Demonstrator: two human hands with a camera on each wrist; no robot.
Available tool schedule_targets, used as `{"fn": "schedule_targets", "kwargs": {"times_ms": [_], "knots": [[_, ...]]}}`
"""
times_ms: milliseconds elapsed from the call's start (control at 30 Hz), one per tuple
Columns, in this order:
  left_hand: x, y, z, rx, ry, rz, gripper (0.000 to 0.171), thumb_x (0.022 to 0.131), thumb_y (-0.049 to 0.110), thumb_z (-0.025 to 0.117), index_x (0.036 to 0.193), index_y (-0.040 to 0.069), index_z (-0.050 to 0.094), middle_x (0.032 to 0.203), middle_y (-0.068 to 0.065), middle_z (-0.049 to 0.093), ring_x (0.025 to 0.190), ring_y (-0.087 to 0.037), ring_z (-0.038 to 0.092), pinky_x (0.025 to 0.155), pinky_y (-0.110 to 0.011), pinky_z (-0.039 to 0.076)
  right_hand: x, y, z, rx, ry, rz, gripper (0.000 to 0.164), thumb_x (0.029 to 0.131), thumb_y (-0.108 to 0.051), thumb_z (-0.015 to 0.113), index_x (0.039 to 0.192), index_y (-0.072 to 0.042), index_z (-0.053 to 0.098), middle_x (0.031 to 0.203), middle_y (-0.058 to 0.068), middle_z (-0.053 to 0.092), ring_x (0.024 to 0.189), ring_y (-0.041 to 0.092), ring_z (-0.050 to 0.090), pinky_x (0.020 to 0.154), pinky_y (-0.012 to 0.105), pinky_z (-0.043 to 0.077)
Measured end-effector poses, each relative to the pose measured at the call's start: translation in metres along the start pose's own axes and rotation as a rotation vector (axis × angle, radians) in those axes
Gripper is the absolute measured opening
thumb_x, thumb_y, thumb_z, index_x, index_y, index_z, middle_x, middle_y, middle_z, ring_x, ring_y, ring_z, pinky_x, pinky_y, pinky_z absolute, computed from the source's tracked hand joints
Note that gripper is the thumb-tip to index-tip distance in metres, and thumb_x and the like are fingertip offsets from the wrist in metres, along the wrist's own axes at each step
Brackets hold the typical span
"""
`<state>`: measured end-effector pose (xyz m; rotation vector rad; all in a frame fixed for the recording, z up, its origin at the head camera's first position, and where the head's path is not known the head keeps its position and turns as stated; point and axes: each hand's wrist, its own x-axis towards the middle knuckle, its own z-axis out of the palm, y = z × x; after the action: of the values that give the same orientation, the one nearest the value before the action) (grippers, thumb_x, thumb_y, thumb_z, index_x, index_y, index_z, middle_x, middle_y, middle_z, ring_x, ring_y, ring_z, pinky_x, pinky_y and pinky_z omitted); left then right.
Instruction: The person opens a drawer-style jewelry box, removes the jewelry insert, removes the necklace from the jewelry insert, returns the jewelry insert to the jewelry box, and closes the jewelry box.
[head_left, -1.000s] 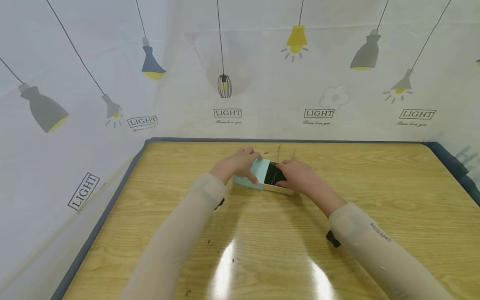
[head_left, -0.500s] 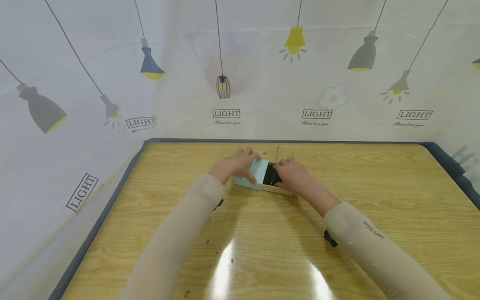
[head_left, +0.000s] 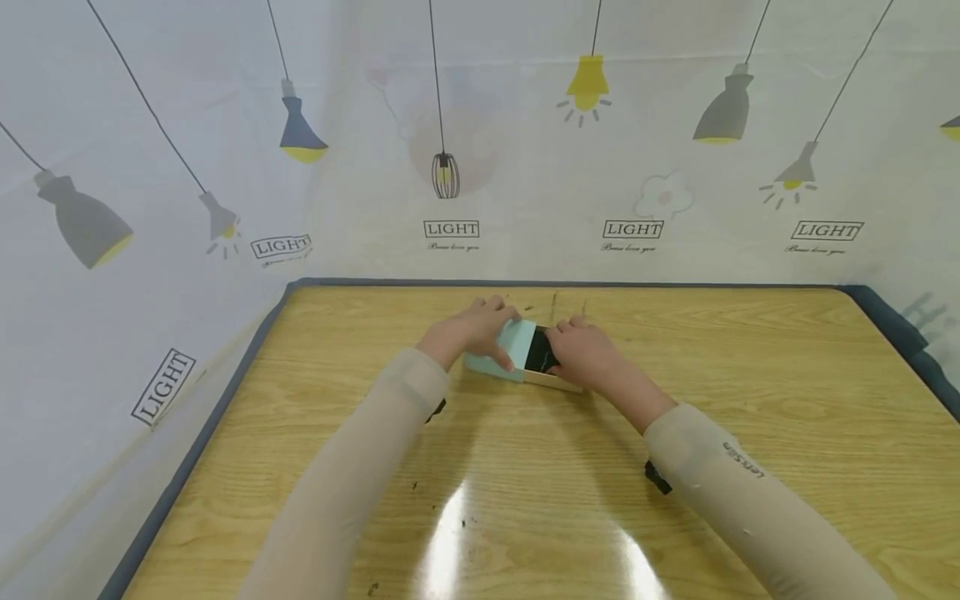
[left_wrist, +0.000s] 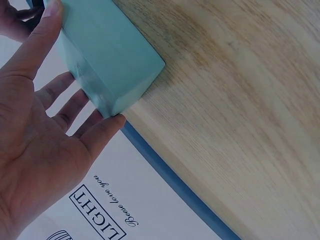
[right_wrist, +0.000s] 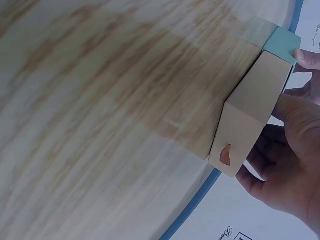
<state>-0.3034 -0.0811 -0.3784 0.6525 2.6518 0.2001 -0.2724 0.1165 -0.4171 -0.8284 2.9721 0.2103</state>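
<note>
A drawer box lies at the far middle of the table, its pale teal sleeve on the left and its beige tray drawn out to the right. My left hand grips the sleeve, thumb on the near side and fingers on the far side. Inside the tray shows a black insert marked with a thin pale line. Over the tray, my right hand seems to pinch the insert with thumb and fingers; its fingertips are partly hidden. A small notch marks the tray's end wall in the right wrist view.
The wood-grain table has a dark blue edging along its back and sides. Behind it hangs a white sheet printed with lamps and lettering. Black straps show under both sleeves.
My right hand has shifted slightly left over the tray, so less of the black insert shows. The left hand and the box stay in place; the head view has moved a little.
</note>
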Motion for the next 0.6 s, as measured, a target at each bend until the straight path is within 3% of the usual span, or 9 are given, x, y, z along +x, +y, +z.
{"fn": "schedule_targets", "kwargs": {"times_ms": [433,600], "knots": [[0.0034,-0.0031,0.0022,0.004,0.002,0.004,0.088,0.080,0.045,0.081,0.152,0.021,0.037,0.151,-0.007,0.036,0.135,-0.027,0.037,0.110,-0.045,0.044,-0.0015,-0.0015,-0.0023,0.022,0.002,-0.005,0.061,0.091,-0.037,0.072,0.135,0.001,0.055,0.125,0.018,0.062,0.117,0.037,0.056,0.097,0.048,0.054],[0.0042,-0.0025,0.0024,0.013,0.000,0.008,0.088,0.080,0.046,0.081,0.152,0.020,0.037,0.151,-0.007,0.037,0.132,-0.027,0.038,0.107,-0.044,0.045,-0.0027,-0.0016,-0.0029,0.087,0.026,-0.014,0.058,0.090,-0.032,0.075,0.134,-0.002,0.053,0.123,0.017,0.059,0.103,0.033,0.064,0.086,0.046,0.059]]}}
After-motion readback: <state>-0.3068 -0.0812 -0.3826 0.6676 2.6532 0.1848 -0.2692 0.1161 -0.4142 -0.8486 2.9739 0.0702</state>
